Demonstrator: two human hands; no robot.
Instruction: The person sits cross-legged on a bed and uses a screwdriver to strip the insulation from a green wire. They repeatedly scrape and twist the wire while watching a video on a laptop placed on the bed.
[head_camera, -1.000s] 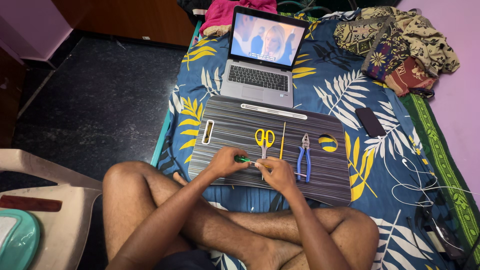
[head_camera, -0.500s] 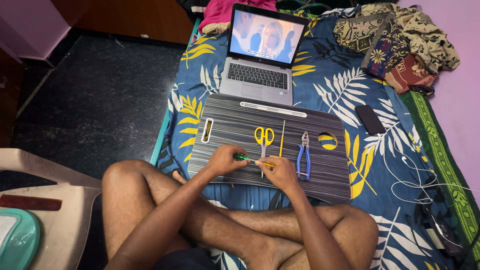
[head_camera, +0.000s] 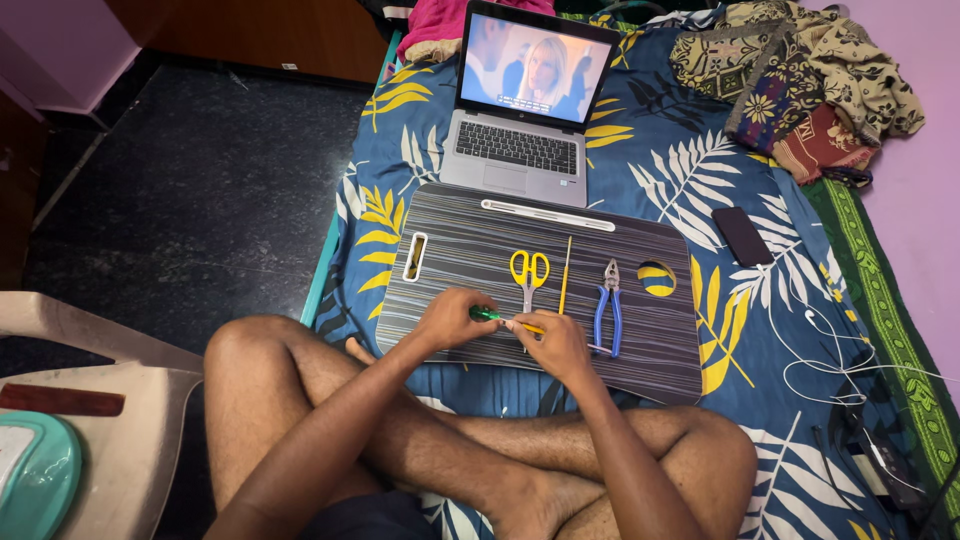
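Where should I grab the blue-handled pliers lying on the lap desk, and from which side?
Probably by the two blue handles, coming from the near edge beside the right hand. The pliers lie flat on the striped lap desk, metal jaws pointing toward the laptop, handles toward the person and slightly spread, with bare board on their right.

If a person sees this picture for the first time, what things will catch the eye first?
First the two hands, left hand and right hand, meeting over a small green tool at the near edge of a striped lap desk. Behind them on the desk lie yellow scissors and blue pliers side by side. Farther back, an open laptop glows on the blue leaf-print sheet.
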